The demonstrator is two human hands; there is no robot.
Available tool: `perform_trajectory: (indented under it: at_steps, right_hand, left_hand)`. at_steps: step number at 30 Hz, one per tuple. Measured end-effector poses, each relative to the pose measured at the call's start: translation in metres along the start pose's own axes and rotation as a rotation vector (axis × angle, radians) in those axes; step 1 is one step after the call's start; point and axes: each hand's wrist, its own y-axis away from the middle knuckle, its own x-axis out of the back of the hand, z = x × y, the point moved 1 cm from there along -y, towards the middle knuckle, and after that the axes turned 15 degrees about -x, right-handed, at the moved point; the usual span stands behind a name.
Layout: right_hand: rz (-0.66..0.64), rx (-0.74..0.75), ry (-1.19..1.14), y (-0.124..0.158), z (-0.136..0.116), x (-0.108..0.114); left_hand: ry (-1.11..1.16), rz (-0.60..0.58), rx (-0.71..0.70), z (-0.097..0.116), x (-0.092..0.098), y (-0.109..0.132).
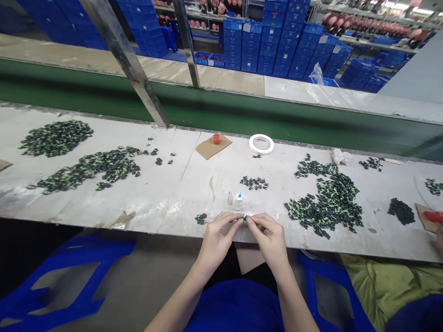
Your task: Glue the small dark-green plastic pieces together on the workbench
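Pinched between the fingertips of both hands is a small black and green part [243, 218], held above the near edge of the white table [180, 207]. My left hand [218, 229] grips it from the left, my right hand [268, 233] from the right; fingers hide much of it. Just beyond them stands a small white bottle [238, 202] with a blue tip. A few similar parts [200, 218] lie left of my left hand. Farther back is a loose group of small dark pieces [254, 183].
Large heaps of black-green parts lie left [90, 168] and right [325, 198]. At the back are a white tape roll [261, 144] and a red cup [216, 138] on cardboard [205, 150]. A metal post [133, 69] rises left. Blue stools [69, 276] flank me; another person's hand [439, 237] shows far right.
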Motion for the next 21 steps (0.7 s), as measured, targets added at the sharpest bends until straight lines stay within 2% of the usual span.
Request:
perform_trajectory:
  at_steps: [6,14,18,21]
  right_hand:
    - [-0.009,0.043,0.004,0.002,0.0,0.004]
    - [-0.247,0.027,0.108,-0.003,-0.009,0.025]
    - [-0.246,0.095,0.133,-0.002,-0.011,0.029]
    - [-0.214,0.165,0.159,0.0,-0.01,0.027]
  left_hand:
    - [0.021,-0.012,0.044,0.003,-0.003,0.0]
    - [0.032,-0.189,-0.075,0.015,0.003,-0.009]
    - [0.035,-0.242,-0.086,0.017,0.005,-0.011]
    - [0.056,-0.211,-0.058,0.019,0.003,-0.01]
